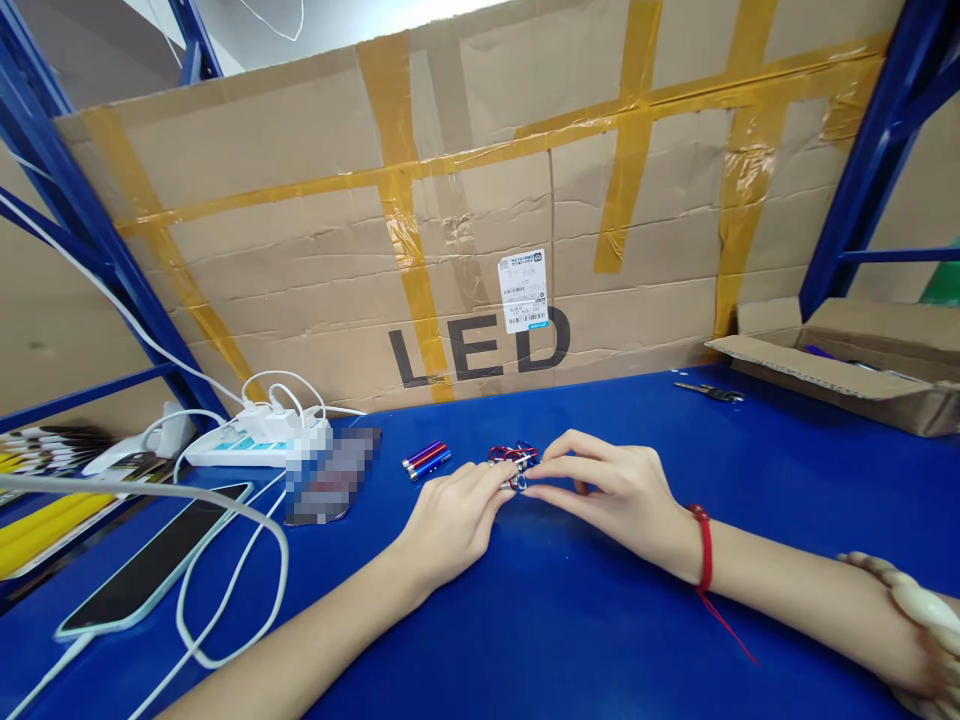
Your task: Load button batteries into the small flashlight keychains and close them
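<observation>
My left hand is closed, its fingertips pinching a small silver metal piece with a round, ring-like end. Most of that piece is hidden by the fingers. From the other side my right hand meets it, thumb and index fingertip pinched at the ring-like end. Just behind the fingertips lie red and blue carabiner clips, partly covered by the hands. To the left, two mini flashlights, one purplish red and one blue, rest side by side on the blue table.
A phone with a white cable lies at left, near a power strip and a pixelated item. A taped cardboard sheet stands behind. A key and an open cardboard box sit at back right.
</observation>
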Available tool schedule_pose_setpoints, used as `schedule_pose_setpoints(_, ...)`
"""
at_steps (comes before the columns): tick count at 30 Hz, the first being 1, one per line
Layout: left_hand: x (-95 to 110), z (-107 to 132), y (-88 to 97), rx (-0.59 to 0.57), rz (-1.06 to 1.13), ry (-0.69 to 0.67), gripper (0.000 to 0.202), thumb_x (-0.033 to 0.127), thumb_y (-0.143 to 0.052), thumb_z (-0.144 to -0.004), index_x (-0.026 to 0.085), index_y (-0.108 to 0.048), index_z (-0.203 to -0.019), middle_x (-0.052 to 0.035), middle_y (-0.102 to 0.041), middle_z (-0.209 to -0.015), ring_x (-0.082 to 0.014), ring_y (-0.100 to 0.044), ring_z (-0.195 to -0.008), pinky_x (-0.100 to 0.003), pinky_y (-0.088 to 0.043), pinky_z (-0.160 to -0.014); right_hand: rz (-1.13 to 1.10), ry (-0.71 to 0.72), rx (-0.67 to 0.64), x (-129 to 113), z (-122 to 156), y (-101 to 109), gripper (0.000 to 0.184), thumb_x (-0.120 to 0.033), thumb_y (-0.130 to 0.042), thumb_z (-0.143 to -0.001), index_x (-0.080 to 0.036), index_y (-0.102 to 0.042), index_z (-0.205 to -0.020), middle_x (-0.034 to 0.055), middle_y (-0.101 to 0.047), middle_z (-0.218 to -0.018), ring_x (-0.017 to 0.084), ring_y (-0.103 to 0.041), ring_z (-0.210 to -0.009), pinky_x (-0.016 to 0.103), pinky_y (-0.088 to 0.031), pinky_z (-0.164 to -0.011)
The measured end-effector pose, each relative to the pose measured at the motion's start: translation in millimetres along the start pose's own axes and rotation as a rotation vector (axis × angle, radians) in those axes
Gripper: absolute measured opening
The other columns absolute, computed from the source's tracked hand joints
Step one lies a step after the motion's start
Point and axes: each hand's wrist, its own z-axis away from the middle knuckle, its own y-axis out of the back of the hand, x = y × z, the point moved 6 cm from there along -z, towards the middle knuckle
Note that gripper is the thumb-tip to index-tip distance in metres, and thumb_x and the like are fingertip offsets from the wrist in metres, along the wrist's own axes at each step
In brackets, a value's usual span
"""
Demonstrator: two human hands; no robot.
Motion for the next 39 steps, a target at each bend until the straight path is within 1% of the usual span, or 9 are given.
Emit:
schedule_pose_setpoints(6, -0.9, 0.4, -1.7, -0.04, 0.025, 0.011, 0.024, 0.02, -0.037, -0.089, 0.016, -0.051, -0.108, -0.0044, -0.066, -0.097, -0.0153, -0.062, -0.08, -0.027, -0.051, -0.067, -0.069, -0.068, -0.025, 4.0, 0.8, -2.1, 0.02, -0.038, -0.056, -0.081, -0.025, -0.071, -0.079, -0.002, -0.066, -0.08, 0.002, -0.05, -0.047, 0.015, -0.039, -0.048)
schedule_pose_setpoints(9, -0.4, 0.0, -1.3, -0.047, 0.028, 0.012, 0.024, 0.021, -0.035, -0.09, 0.017, -0.052, -0.108, -0.005, -0.066, -0.097, -0.0149, -0.063, -0.081, -0.026, -0.051, -0.068, -0.091, -0.097, -0.047, 5.1, 0.6, -3.4, 0.022, -0.04, -0.056, -0.081, -0.024, -0.07, -0.08, -0.0007, -0.066, -0.08, 0.003, -0.048, -0.046, 0.016, -0.039, -0.048)
schedule_pose_setpoints(14, -0.1, -0.1, -2.0, -0.061, 0.035, 0.016, 0.024, 0.022, -0.035, -0.09, 0.017, -0.053, -0.106, -0.0047, -0.067, -0.096, -0.0154, -0.063, -0.081, -0.027, -0.052, -0.068, -0.124, -0.101, -0.069, 7.0, 1.8, -5.6, 0.021, -0.039, -0.055, -0.082, -0.025, -0.07, -0.082, -0.0004, -0.065, -0.081, 0.003, -0.049, -0.048, 0.016, -0.04, -0.049)
schedule_pose_setpoints(17, -0.8, 0.7, -3.4, -0.067, 0.046, 0.014, 0.024, 0.023, -0.035, -0.09, 0.017, -0.053, -0.106, -0.005, -0.067, -0.099, -0.0154, -0.064, -0.085, -0.026, -0.052, -0.07, -0.142, -0.098, -0.081, 8.0, 3.1, -7.0, 0.022, -0.039, -0.054, -0.083, -0.025, -0.071, -0.082, 0.0, -0.065, -0.081, 0.004, -0.052, -0.05, 0.016, -0.041, -0.05)
schedule_pose_setpoints(20, -1.2, 1.1, -5.4, -0.1, 0.059, 0.019, 0.025, 0.024, -0.034, -0.091, 0.018, -0.052, -0.107, -0.0045, -0.066, -0.101, -0.0148, -0.064, -0.088, -0.025, -0.051, -0.07, -0.173, -0.113, -0.095, 8.9, 4.3, -8.4, 0.024, -0.04, -0.053, -0.083, -0.024, -0.071, -0.082, 0.001, -0.065, -0.08, 0.005, -0.054, -0.053, 0.017, -0.042, -0.05)
schedule_pose_setpoints(26, 1.7, 0.0, -5.0, -0.144, 0.06, 0.008, 0.023, 0.024, -0.033, -0.091, 0.019, -0.051, -0.104, -0.0029, -0.067, -0.096, -0.0141, -0.063, -0.083, -0.023, -0.049, -0.067, -0.25, -0.131, -0.087, 7.4, 4.2, -7.4, 0.022, -0.037, -0.055, -0.082, -0.022, -0.071, -0.079, 0.0021, -0.064, -0.076, 0.008, -0.056, -0.058, 0.019, -0.044, -0.053)
schedule_pose_setpoints(30, 1.9, 0.3, -3.6, -0.122, 0.021, -0.006, 0.025, 0.025, -0.031, -0.092, 0.019, -0.052, -0.103, -0.0032, -0.066, -0.088, -0.0136, -0.062, -0.075, -0.022, -0.047, -0.062, -0.259, -0.137, -0.09, 5.9, 3.3, -6.6, 0.023, -0.038, -0.055, -0.082, -0.021, -0.07, -0.078, 0.0024, -0.064, -0.075, 0.008, -0.055, -0.056, 0.019, -0.043, -0.051)
schedule_pose_setpoints(35, 1.7, 0.5, -4.1, -0.118, 0.03, -0.014, 0.027, 0.025, -0.028, -0.093, 0.018, -0.051, -0.105, -0.0036, -0.063, -0.085, -0.0133, -0.058, -0.072, -0.023, -0.046, -0.062, -0.245, -0.134, -0.083, 6.2, 3.1, -6.5, 0.025, -0.039, -0.054, -0.082, -0.021, -0.07, -0.078, 0.0028, -0.064, -0.076, 0.008, -0.055, -0.056, 0.019, -0.043, -0.051)
schedule_pose_setpoints(39, 1.1, -0.5, -6.3, -0.163, 0.084, 0.004, 0.026, 0.025, -0.028, -0.093, 0.018, -0.05, -0.103, -0.0032, -0.062, -0.087, -0.0137, -0.056, -0.075, -0.024, -0.045, -0.066, -0.245, -0.123, -0.071, 7.4, 2.7, -5.4, 0.024, -0.039, -0.055, -0.081, -0.022, -0.071, -0.075, 0.0026, -0.065, -0.075, 0.009, -0.057, -0.059, 0.019, -0.044, -0.054)
